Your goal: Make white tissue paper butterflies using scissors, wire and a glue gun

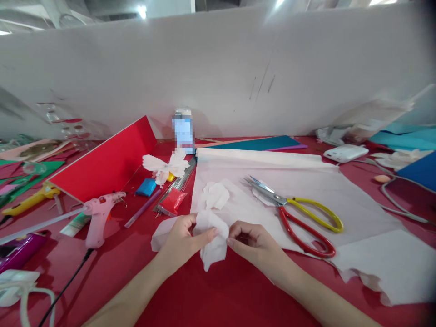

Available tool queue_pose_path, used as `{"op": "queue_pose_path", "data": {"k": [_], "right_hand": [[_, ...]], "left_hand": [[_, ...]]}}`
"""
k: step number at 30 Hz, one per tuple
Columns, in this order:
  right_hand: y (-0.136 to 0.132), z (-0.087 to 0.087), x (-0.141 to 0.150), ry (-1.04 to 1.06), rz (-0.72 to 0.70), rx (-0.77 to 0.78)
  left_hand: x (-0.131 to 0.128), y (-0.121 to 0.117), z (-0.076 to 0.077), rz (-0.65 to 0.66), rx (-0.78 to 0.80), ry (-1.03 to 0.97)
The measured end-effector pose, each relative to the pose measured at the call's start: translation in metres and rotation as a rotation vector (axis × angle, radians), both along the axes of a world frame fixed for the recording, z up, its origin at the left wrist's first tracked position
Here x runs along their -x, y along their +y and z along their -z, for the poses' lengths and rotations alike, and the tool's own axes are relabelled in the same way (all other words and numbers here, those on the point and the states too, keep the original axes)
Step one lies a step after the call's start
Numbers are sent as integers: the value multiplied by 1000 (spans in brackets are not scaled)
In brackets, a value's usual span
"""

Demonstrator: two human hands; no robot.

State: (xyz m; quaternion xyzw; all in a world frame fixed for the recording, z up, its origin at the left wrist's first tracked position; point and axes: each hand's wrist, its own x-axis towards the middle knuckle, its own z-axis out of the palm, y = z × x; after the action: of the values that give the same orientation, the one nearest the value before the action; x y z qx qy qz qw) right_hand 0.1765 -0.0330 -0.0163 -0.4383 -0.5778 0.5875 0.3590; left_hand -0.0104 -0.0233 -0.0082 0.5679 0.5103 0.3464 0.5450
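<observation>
Between my two hands is a crumpled piece of thin white paper, held over the red tabletop. My left hand grips it from the left, thumb lying across its face. The fingertips of my right hand pinch its right edge. Just beyond lies another cut white paper piece, on a large white sheet. Scissors with one yellow and one red handle rest on that sheet, blades partly apart. A white paper flower sits farther back, left of centre.
On the left are a pink glue gun, a red board and a yellow-handled tool. Blue and red packets lie near thin wires. A phone leans on the grey partition. A white device with a cable stands right.
</observation>
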Motion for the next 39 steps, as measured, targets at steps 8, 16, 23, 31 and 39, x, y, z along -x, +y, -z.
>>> {"op": "queue_pose_path", "data": {"k": [8,16,23,31,39], "right_hand": [[0,2,-1,-1,-10,-7],[-2,0,-1,35,-12,12],[-2,3,-1,17,-8,-9],[-1,0,-1,-4,-3,-5],[-1,0,0,-4,1,-9]], "left_hand": [[3,0,0,17,12,-129],[6,3,8,-139,1,-82],[4,3,0,-51,3,-10],[4,3,0,-18,-15,-111],[9,4,13,-259,-33,-66]]}}
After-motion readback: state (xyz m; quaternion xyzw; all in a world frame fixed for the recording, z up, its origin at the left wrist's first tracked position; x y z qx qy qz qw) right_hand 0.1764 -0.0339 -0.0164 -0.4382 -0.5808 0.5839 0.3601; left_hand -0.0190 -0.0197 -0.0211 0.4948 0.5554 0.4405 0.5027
